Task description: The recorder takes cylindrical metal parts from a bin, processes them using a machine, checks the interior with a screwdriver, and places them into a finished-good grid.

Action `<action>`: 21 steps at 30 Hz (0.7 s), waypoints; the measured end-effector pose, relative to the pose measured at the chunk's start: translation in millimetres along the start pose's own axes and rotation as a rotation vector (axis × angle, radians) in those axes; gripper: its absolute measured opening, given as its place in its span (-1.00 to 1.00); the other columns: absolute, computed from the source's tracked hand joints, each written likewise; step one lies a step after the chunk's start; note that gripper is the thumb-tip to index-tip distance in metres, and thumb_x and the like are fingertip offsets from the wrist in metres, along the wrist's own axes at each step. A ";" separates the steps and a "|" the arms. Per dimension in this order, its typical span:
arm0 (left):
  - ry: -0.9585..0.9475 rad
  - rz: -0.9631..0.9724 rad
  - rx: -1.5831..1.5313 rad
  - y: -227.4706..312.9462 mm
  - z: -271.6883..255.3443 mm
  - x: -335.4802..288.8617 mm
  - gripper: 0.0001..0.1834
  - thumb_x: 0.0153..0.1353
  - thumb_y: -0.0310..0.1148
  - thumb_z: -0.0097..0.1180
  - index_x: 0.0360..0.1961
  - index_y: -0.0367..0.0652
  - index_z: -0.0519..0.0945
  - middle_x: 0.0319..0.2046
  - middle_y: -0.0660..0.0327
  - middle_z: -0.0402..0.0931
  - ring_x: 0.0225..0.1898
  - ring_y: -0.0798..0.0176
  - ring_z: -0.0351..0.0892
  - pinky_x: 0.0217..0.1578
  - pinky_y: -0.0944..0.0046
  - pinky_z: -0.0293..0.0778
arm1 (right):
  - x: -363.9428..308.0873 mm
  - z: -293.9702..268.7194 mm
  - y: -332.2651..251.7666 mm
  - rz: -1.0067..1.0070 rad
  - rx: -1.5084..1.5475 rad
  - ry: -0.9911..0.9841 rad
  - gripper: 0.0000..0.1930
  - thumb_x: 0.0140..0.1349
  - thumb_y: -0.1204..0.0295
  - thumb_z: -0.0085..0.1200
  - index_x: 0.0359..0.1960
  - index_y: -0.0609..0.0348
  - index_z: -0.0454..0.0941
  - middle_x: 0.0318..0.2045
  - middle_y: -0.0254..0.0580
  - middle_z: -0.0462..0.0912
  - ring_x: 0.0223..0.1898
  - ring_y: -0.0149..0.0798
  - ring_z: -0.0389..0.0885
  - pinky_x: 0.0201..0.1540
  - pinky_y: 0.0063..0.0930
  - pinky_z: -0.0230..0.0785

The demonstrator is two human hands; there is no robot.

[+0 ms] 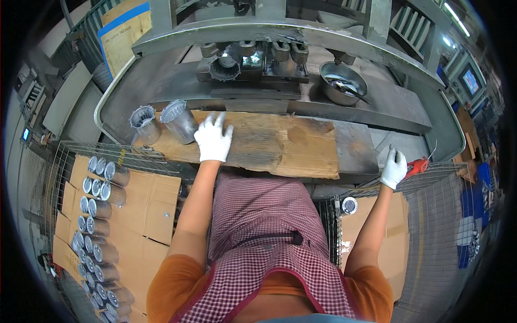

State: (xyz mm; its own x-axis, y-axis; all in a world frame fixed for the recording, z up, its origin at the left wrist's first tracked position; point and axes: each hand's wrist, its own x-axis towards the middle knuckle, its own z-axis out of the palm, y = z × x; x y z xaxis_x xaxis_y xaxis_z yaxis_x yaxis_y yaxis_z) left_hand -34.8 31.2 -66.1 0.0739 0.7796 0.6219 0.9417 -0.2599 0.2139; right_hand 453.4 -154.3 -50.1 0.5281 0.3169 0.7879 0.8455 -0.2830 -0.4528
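My left hand [214, 139], in a white glove, is open with fingers spread over the cardboard-covered ledge [280, 142]. Its edge is close against a grey metal cylinder [180, 123] with a ribbed, jagged upper end; whether they touch I cannot tell. A second such cylinder [145, 124] stands to its left. At the right, my white-gloved right hand [394, 168] has its fingers stretched upward. Beside it, at the wire basket's edge, is a red object [417, 167] with a thin wire-like end; I see no clear grip on it.
Ahead is a machine bed with a fixture [253, 64] and another ribbed cylinder [225, 67]. A metal bowl [343, 83] holds dark tools. Rows of cylinders [99, 231] lie on cardboard at the left; one part [349, 205] sits at the right. A screen [470, 81] stands far right.
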 end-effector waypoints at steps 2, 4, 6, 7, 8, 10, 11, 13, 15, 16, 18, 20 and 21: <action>-0.166 -0.023 0.004 -2.0 0.9 0.1 -0.59 0.18 -0.04 0.08 -0.01 0.04 0.59 0.01 0.11 0.50 0.03 -0.01 0.44 0.03 -0.01 0.31 | 0.5 -1.1 -3.8 0.022 0.032 -0.007 -0.81 0.16 0.34 0.22 -0.45 0.23 0.62 -0.55 -0.07 0.58 -0.54 -0.12 0.52 -0.40 -0.34 0.35; -0.273 -0.013 0.014 -3.3 3.0 -1.1 -0.66 0.22 -0.02 0.02 -0.18 0.03 0.67 -0.11 0.22 0.56 -0.02 0.07 0.47 -0.04 0.01 0.34 | 0.7 -2.1 -6.1 0.008 0.002 -0.010 -0.81 0.17 0.34 0.21 -0.45 0.23 0.62 -0.55 -0.07 0.58 -0.54 -0.12 0.51 -0.40 -0.34 0.34; -0.241 -0.017 0.008 -4.6 5.2 -1.9 -0.66 0.22 -0.02 0.02 -0.18 0.03 0.67 -0.12 0.20 0.57 -0.03 0.06 0.47 -0.04 0.01 0.34 | 0.8 -2.6 -6.8 0.006 -0.005 -0.005 -0.81 0.17 0.34 0.21 -0.45 0.23 0.62 -0.55 -0.07 0.58 -0.54 -0.11 0.51 -0.40 -0.33 0.34; -0.247 -0.016 -0.001 -5.0 6.0 -2.3 -0.66 0.21 -0.02 0.03 -0.18 0.03 0.67 -0.13 0.19 0.57 -0.03 0.05 0.48 -0.04 0.02 0.34 | 0.7 -2.7 -6.7 0.014 -0.003 -0.011 -0.81 0.17 0.34 0.21 -0.45 0.23 0.62 -0.55 -0.06 0.58 -0.54 -0.11 0.51 -0.40 -0.33 0.34; -0.229 -0.014 -0.004 -5.2 6.5 -2.7 -0.66 0.21 -0.02 0.03 -0.18 0.03 0.67 -0.13 0.19 0.57 -0.03 0.05 0.48 -0.04 0.02 0.34 | 0.6 -2.7 -6.3 0.044 0.022 -0.014 -0.81 0.17 0.34 0.21 -0.45 0.23 0.62 -0.55 -0.06 0.58 -0.54 -0.10 0.51 -0.41 -0.32 0.34; -0.250 -0.012 0.006 -5.6 6.6 -3.2 -0.65 0.24 -0.01 -0.03 -0.16 0.05 0.66 -0.10 0.20 0.56 -0.03 0.05 0.47 -0.04 0.02 0.32 | 0.4 -2.6 -5.5 0.013 -0.008 -0.012 -0.80 0.17 0.33 0.21 -0.45 0.23 0.62 -0.55 -0.06 0.58 -0.54 -0.10 0.52 -0.41 -0.32 0.34; -0.256 -0.020 -0.001 -5.7 6.3 -3.3 -0.65 0.24 -0.01 -0.03 -0.16 0.05 0.66 -0.10 0.20 0.56 -0.03 0.05 0.47 -0.04 0.02 0.32 | 0.6 -2.4 -5.2 0.020 0.008 -0.008 -0.80 0.16 0.33 0.21 -0.45 0.23 0.62 -0.55 -0.05 0.58 -0.54 -0.09 0.52 -0.41 -0.32 0.34; -0.246 -0.003 0.002 -6.0 5.3 -2.7 -0.65 0.24 -0.02 -0.03 -0.18 0.04 0.66 -0.11 0.21 0.57 -0.04 0.05 0.47 -0.04 0.01 0.33 | 0.8 -2.1 -4.6 -0.006 -0.032 -0.001 -0.80 0.16 0.33 0.22 -0.45 0.23 0.62 -0.55 -0.05 0.58 -0.53 -0.09 0.53 -0.41 -0.32 0.35; -0.260 -0.025 -0.014 -5.8 4.4 -1.6 -0.65 0.22 -0.03 0.01 -0.15 0.02 0.66 -0.11 0.18 0.56 -0.03 0.03 0.47 -0.03 0.01 0.33 | 1.1 -1.7 -3.7 -0.018 -0.048 0.005 -0.80 0.16 0.32 0.22 -0.45 0.23 0.62 -0.55 -0.05 0.58 -0.53 -0.08 0.53 -0.40 -0.32 0.35; -0.286 -0.030 -0.025 -5.4 3.9 -1.1 -0.64 0.20 -0.03 0.05 -0.13 0.00 0.65 -0.10 0.15 0.56 -0.02 0.02 0.47 -0.02 0.01 0.34 | 1.0 -1.2 -2.9 0.000 -0.033 -0.001 -0.80 0.16 0.32 0.22 -0.45 0.23 0.62 -0.55 -0.05 0.58 -0.54 -0.08 0.53 -0.41 -0.31 0.35; -0.223 -0.058 -0.057 -3.8 3.0 0.0 -0.61 0.18 -0.04 0.09 -0.07 0.00 0.61 -0.05 0.11 0.53 0.00 -0.01 0.46 0.01 -0.01 0.33 | 0.9 -0.1 -0.4 0.016 -0.015 -0.008 -0.80 0.15 0.32 0.22 -0.44 0.23 0.63 -0.55 -0.05 0.58 -0.54 -0.08 0.52 -0.41 -0.31 0.35; -0.163 -0.082 -0.085 -1.7 2.0 0.5 -0.57 0.15 -0.05 0.12 0.00 0.00 0.58 0.01 0.07 0.50 0.01 -0.04 0.45 0.03 -0.03 0.32 | 0.5 1.7 3.3 0.006 -0.023 -0.001 -0.81 0.15 0.32 0.21 -0.42 0.22 0.64 -0.56 -0.05 0.57 -0.54 -0.08 0.52 -0.41 -0.31 0.34; -0.005 -0.060 -0.061 -0.8 1.1 0.4 -0.52 0.12 -0.07 0.16 0.05 0.00 0.54 0.06 0.03 0.45 0.03 -0.07 0.44 0.05 -0.05 0.31 | 0.0 2.8 4.9 -0.010 -0.043 -0.012 -0.81 0.15 0.32 0.21 -0.42 0.22 0.64 -0.56 -0.05 0.57 -0.54 -0.08 0.52 -0.41 -0.31 0.34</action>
State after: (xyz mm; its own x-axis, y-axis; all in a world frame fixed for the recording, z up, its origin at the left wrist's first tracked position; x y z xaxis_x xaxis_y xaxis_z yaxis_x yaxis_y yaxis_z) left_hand -35.2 32.3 -66.9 0.0196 0.7977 0.6027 0.9227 -0.2466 0.2963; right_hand 457.8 -153.2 -53.5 0.5207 0.3309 0.7870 0.8467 -0.3182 -0.4264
